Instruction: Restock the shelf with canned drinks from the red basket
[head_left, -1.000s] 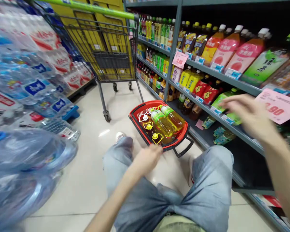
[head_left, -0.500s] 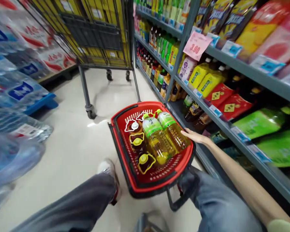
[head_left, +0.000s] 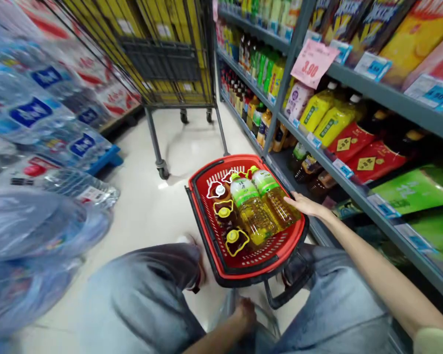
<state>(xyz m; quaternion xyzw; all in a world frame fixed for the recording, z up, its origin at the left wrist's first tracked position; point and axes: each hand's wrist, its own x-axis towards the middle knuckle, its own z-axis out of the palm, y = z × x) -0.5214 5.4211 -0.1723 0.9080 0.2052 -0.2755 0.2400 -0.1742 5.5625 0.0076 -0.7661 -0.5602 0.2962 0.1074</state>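
A red shopping basket (head_left: pixel 239 275) with black trim stands between my knees. Two large bottles of amber drink with green labels lie in it, the nearer tea bottle (head_left: pixel 256 216) beside the farther tea bottle (head_left: pixel 275 194). Along the basket's left side stand dark bottles with looped handles, one with a yellow cap (head_left: pixel 233 237). My right hand (head_left: pixel 307 203) is closed on the basket's right rim, thumb inward next to the farther bottle. Between my thighs, my left hand (head_left: pixel 244 314) is blurred and curled closed by a grey metal frame (head_left: pixel 230 301); what it holds is hidden.
A shelf rack (head_left: pixel 354 172) full of drink bottles runs along the right. Ahead stands a wire cart (head_left: pixel 162 59) loaded with yellow boxes. Packs of bottled water (head_left: pixel 33 115) are stacked at the left. Pale floor (head_left: pixel 147 211) lies between them.
My left hand has come into view between my thighs. The camera view has shifted, so the basket appears farther right. My right hand stays at the basket's rim.
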